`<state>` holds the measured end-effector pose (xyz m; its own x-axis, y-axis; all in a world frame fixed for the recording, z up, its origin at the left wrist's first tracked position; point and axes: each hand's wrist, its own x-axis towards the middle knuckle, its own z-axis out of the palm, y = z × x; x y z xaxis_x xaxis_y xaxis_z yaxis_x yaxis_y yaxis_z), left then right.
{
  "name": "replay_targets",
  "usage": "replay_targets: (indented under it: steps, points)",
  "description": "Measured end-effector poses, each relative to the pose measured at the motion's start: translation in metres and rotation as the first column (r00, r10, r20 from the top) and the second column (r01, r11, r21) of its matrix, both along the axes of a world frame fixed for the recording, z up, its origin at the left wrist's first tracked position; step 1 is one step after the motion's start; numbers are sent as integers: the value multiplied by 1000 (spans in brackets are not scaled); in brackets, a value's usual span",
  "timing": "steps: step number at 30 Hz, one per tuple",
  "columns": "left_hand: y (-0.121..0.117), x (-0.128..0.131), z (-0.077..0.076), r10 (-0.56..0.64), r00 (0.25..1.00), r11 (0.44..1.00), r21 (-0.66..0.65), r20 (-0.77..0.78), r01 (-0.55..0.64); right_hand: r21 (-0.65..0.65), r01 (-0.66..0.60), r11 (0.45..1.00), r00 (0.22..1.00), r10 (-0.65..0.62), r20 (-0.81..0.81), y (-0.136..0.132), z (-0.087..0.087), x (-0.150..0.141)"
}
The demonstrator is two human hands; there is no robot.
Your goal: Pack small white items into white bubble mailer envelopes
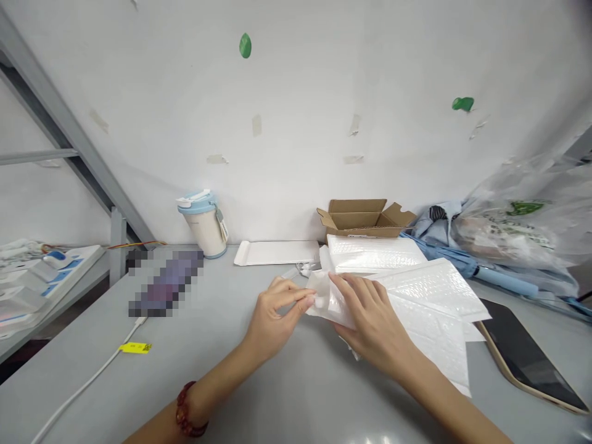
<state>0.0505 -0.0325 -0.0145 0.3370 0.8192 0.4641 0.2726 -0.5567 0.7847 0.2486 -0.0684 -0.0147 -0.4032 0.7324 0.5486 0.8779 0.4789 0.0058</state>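
Near the middle of the desk I hold a white bubble mailer (340, 301) just above other mailers. My left hand (277, 313), with a red bead bracelet at the wrist, pinches the mailer's left end between thumb and fingertips. My right hand (370, 317) is wrapped over the mailer's body, thumb below and fingers on top. Several more white bubble mailers (439, 290) lie fanned out under and beyond my right hand. Behind the held mailer lies a small clear and white item (305, 268), too small to name. Whether anything is inside the held mailer is hidden.
An open cardboard box (365, 231) stands by the wall behind the mailers. Left of it lie a flat white mailer (280, 253) and a cream tumbler (203, 228). A phone (527, 351), a blue umbrella (504, 279) and a plastic bag (522, 216) are right. A white cable (87, 382) crosses the left.
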Motion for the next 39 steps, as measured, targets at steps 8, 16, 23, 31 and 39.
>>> replay_targets:
  steps: [8,16,23,31,39]
  points:
    - [14,-21,11,337,914,917,140,227,-373,114,49,992,996,-41,-78,1,2,3]
    - [48,-28,-25,329,762,938,103,-558,-330,146,76,986,994,-63,-91,3,3,4]
    - [50,-39,-10,270,833,956,33,-484,-291,70,104,992,992,-98,-85,5,-2,4]
    - [33,-35,17,77,978,989,136,-194,-51,52,63,997,996,-60,-63,3,-1,4]
    - [19,-15,2,-36,970,989,130,-239,68,38,-43,998,999,43,-11,2,-2,1]
